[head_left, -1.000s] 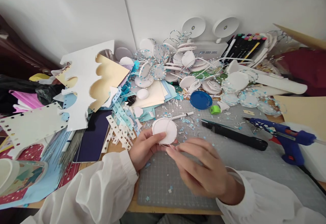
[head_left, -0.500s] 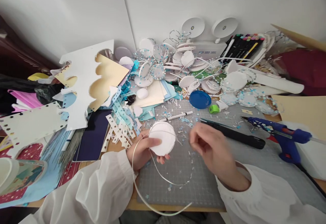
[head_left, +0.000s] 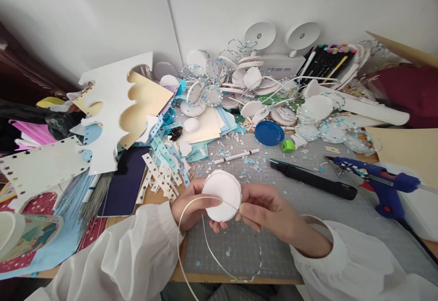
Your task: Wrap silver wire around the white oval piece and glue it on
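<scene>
A round white disc [head_left: 221, 189] is held in my left hand [head_left: 190, 209], the thumb lying across its face and the fingers behind. Under that thumb runs a thin, pale wire [head_left: 180, 257], which loops down past the mat's front edge and crosses the disc to its right rim. There my right hand [head_left: 270, 207] pinches the wire between thumb and fingers, against the disc's edge. A second wire strand [head_left: 214, 256] hangs below the disc in a loop; its right part carries small silvery bits.
A grey cutting mat [head_left: 280, 246] lies beneath, scattered with paper scraps. Right are a black cutter [head_left: 315, 180] and a blue glue gun [head_left: 379, 171]. Behind are a blue lid [head_left: 268, 133], green tape [head_left: 288, 145] and piled white discs [head_left: 251, 78]. Punched paper strips [head_left: 159, 175] lie left.
My right hand has moved left to the disc and closed on the wire at its edge. The disc has shifted slightly down, and the wire now passes under my left thumb.
</scene>
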`<control>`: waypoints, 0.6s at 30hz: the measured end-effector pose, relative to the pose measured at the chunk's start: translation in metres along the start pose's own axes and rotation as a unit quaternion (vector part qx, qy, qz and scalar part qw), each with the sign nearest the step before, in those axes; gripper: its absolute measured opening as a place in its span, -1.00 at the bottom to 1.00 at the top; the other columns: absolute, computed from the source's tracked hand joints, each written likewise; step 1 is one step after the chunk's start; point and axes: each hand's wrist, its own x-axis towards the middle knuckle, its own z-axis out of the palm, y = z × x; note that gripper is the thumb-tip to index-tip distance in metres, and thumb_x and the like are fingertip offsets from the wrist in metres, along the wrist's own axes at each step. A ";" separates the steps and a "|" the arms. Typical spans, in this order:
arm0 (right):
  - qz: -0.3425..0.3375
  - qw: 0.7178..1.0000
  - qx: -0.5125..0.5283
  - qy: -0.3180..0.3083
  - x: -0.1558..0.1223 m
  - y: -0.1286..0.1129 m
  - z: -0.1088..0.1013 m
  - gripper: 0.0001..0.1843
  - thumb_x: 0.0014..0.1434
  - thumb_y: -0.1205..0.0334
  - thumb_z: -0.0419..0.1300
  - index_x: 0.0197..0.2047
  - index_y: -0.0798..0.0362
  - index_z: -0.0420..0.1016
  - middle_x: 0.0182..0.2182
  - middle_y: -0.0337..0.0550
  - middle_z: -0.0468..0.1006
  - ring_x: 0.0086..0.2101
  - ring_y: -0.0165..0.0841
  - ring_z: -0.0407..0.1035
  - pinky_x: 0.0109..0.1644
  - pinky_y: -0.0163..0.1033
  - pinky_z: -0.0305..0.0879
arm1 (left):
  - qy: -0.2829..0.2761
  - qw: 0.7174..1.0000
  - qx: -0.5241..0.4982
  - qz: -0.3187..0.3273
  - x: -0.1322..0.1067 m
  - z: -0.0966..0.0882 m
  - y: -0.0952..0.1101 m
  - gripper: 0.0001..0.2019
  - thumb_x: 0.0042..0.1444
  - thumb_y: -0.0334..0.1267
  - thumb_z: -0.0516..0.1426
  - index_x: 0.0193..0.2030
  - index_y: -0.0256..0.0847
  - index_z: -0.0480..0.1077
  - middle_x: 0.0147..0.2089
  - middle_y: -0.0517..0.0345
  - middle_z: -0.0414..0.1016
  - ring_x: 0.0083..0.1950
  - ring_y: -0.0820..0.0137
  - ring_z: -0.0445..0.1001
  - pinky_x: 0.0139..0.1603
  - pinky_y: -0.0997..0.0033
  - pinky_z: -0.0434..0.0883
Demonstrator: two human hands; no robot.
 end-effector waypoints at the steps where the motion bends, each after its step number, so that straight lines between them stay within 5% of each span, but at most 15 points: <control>1: -0.001 1.000 -0.003 0.004 0.001 -0.001 0.001 -0.72 0.22 0.06 0.21 -0.39 0.10 0.37 -0.56 -0.29 0.35 -0.63 -0.58 0.07 -0.60 -0.41 -0.01 | 0.001 1.000 0.004 0.001 0.000 0.001 0.000 -0.72 -0.19 -0.16 0.32 -0.51 -0.43 0.52 -0.62 -0.02 0.51 -0.68 0.41 0.44 -0.74 0.58 0.35; 8: -0.007 0.996 -0.063 0.060 0.001 -0.002 0.006 -0.75 0.22 0.09 0.20 -0.37 0.08 0.31 -0.55 -0.30 0.36 -0.60 -0.56 0.10 -0.58 -0.42 0.00 | 0.035 0.998 0.024 0.037 0.000 0.001 -0.001 -0.71 -0.15 -0.15 0.34 -0.47 -0.41 0.48 -0.63 0.02 0.52 -0.70 0.43 0.43 -0.72 0.58 0.35; 18: 0.037 0.989 -0.119 0.084 0.002 -0.004 0.007 -0.74 0.11 0.12 0.27 -0.42 0.06 0.30 -0.57 -0.31 0.32 -0.57 -0.49 0.17 -0.48 -0.35 0.15 | 0.003 0.995 0.084 0.061 -0.001 -0.007 -0.005 -0.69 -0.02 -0.11 0.30 -0.38 -0.40 0.49 -0.55 0.00 0.54 -0.64 0.43 0.45 -0.64 0.54 0.37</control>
